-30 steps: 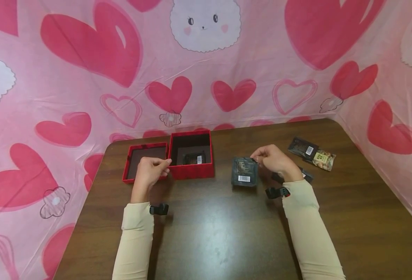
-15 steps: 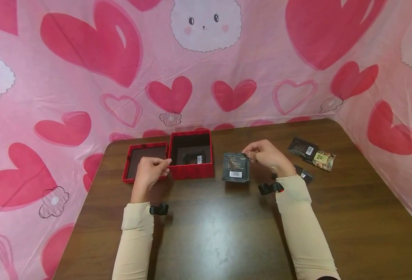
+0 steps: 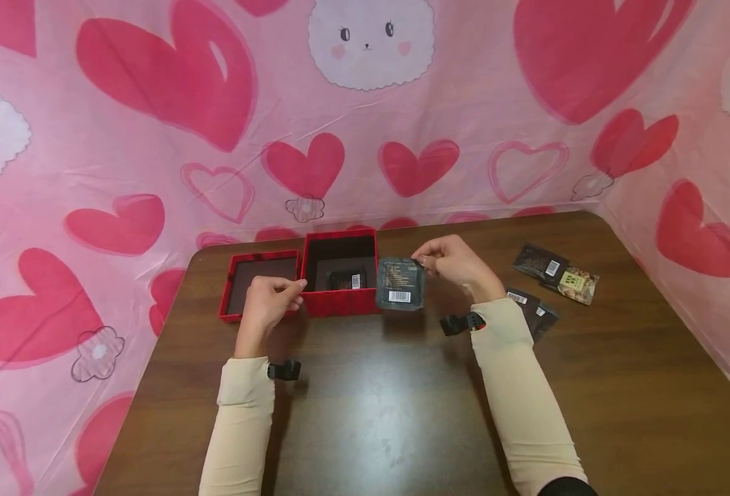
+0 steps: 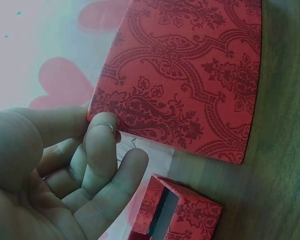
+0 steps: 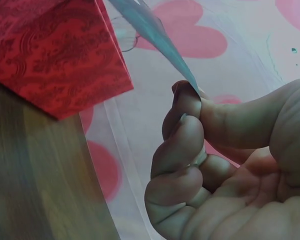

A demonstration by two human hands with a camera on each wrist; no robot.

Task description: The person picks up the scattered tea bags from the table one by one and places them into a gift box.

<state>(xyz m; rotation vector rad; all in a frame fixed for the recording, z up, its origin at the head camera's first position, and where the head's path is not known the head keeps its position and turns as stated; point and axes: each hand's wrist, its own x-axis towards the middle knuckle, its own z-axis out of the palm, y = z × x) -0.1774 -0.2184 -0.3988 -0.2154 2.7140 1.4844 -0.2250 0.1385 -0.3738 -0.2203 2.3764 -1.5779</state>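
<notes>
My left hand (image 3: 268, 303) pinches the front left corner of the red box (image 3: 342, 303), between thumb and forefinger. In the left wrist view the box wall (image 4: 175, 75) shows a dark floral pattern. My right hand (image 3: 454, 265) pinches the upper right corner of a dark sachet (image 3: 400, 284) with small print and a white barcode. That sachet hangs upright above the table, just off the box's front right corner. Seen edge-on in the right wrist view, the sachet (image 5: 160, 40) tapers into the thumb and forefinger. Another dark sachet (image 3: 345, 279) lies inside the box.
Left of the box lies its shallow red lid (image 3: 262, 279), inside up. Several sachets rest at the right: a dark one (image 3: 540, 262) overlapping a patterned one (image 3: 572, 284), and dark ones (image 3: 541, 317) beside my right forearm. A pink heart-print cloth (image 3: 365, 138) hangs behind the wooden table (image 3: 365, 413).
My right hand has carried the dark sachet left and slightly up, closer to the box. The left hand keeps its hold on the box corner.
</notes>
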